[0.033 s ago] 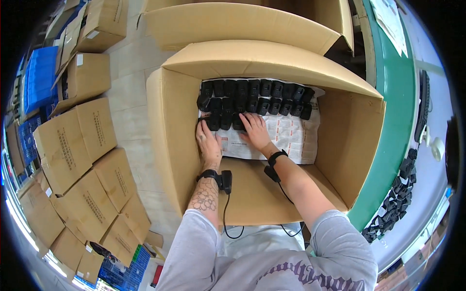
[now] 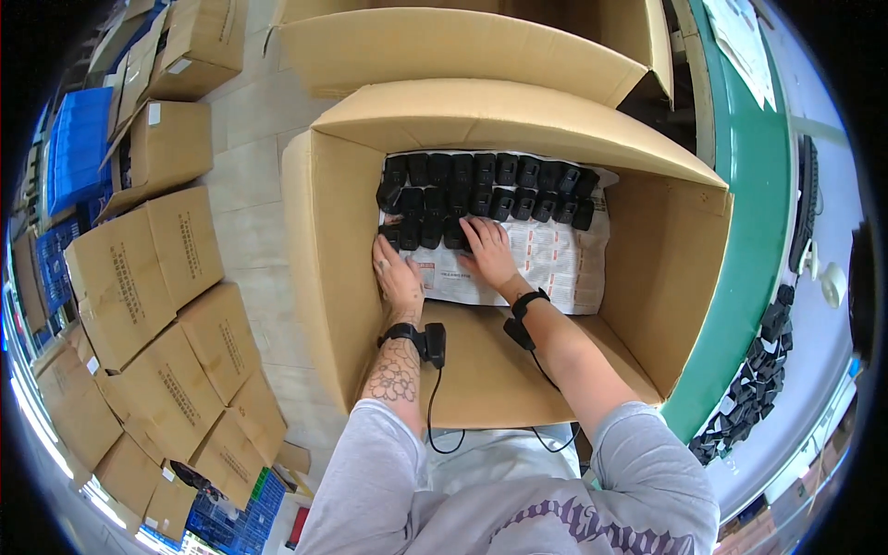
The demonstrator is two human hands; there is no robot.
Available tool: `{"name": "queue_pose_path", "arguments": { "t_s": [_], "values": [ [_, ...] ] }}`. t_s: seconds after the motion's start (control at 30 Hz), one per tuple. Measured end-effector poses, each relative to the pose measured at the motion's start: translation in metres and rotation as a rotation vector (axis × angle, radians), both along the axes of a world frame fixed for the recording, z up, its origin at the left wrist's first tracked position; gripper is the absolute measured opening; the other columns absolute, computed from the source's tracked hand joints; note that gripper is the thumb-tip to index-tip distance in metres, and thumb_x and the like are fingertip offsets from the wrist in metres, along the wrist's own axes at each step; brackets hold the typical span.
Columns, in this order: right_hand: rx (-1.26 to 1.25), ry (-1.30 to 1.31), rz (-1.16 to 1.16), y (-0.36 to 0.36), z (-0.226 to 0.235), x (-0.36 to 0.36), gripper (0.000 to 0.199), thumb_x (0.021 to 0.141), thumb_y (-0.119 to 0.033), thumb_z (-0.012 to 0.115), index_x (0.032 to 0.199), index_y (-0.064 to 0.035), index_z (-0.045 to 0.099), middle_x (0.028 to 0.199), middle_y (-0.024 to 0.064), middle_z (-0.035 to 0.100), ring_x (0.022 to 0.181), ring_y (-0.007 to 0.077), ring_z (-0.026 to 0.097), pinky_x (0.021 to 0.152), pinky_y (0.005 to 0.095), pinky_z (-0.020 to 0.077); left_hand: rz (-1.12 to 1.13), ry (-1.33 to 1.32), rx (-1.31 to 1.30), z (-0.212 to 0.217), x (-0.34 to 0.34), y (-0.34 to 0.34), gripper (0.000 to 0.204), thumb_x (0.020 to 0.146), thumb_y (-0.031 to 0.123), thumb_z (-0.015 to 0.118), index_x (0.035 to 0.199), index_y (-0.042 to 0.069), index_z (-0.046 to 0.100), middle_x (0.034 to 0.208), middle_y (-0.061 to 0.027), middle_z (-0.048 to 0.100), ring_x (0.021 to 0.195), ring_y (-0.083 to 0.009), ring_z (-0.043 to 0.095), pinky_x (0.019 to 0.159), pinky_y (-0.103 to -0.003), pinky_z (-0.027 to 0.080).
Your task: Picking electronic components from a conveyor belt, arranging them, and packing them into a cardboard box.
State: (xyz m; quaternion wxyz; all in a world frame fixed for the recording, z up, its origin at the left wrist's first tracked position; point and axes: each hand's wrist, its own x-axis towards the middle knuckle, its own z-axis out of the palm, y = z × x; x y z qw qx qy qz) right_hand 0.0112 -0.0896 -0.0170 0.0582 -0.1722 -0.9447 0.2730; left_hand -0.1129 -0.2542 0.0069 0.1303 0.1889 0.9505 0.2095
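Observation:
Rows of small black plastic parts [image 2: 507, 169] stand on a printed paper sheet [image 2: 555, 254] inside an open cardboard box [image 2: 666, 268]. My left hand [image 2: 400, 279] lies by the left wall, fingers stretched out. Its fingertips reach the nearest black part [image 2: 389, 236] at the left end of the second row. My right hand [image 2: 492, 252] is open too, thumb held apart over the paper. Its fingertips touch the right side of another black part [image 2: 454, 233] in the front of that group. The undersides of my fingers are hidden.
Another open cardboard box [image 2: 462, 42] adjoins the far side. Closed cartons [image 2: 120, 287] and a blue bin [image 2: 79, 148] stand on the left. A green-edged table [image 2: 745, 213] on the right carries a heap of black parts [image 2: 749, 398]. Black straps with cabled modules [image 2: 433, 345] sit on my wrists.
My left hand has drawn back slightly toward me, its fingers closer together. My right hand has hardly moved. The black parts keep their places.

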Motion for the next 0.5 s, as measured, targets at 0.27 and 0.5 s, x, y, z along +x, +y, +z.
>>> {"name": "queue_pose_path", "arguments": {
  "t_s": [0.27, 0.5],
  "values": [
    [-0.106, 0.054, -0.119, -0.008, 0.013, 0.000, 0.075, 0.077, -0.017, 0.075, 0.144, -0.0072, 0.042, 0.137, 0.0143, 0.047, 0.129, 0.0342, 0.044, 0.109, 0.0477, 0.0337, 0.354, -0.071, -0.294, -0.016, -0.006, 0.028, 0.053, 0.091, 0.011, 0.061, 0.139, -0.003, 0.044, 0.128, -0.0257, 0.058, 0.113, -0.0418, 0.059, 0.094, -0.048, 0.049],
    [-0.165, 0.061, -0.158, -0.006, 0.018, -0.002, 0.070, 0.079, -0.016, 0.073, 0.141, -0.0062, 0.044, 0.133, 0.0155, 0.049, 0.126, 0.0357, 0.046, 0.105, 0.0460, 0.0379, 0.247, 0.050, -0.143, -0.024, -0.012, 0.007, 0.053, 0.087, 0.021, 0.070, 0.136, 0.008, 0.053, 0.113, -0.0212, 0.067, 0.097, -0.0416, 0.066, 0.080, -0.050, 0.053]
  ]
}}
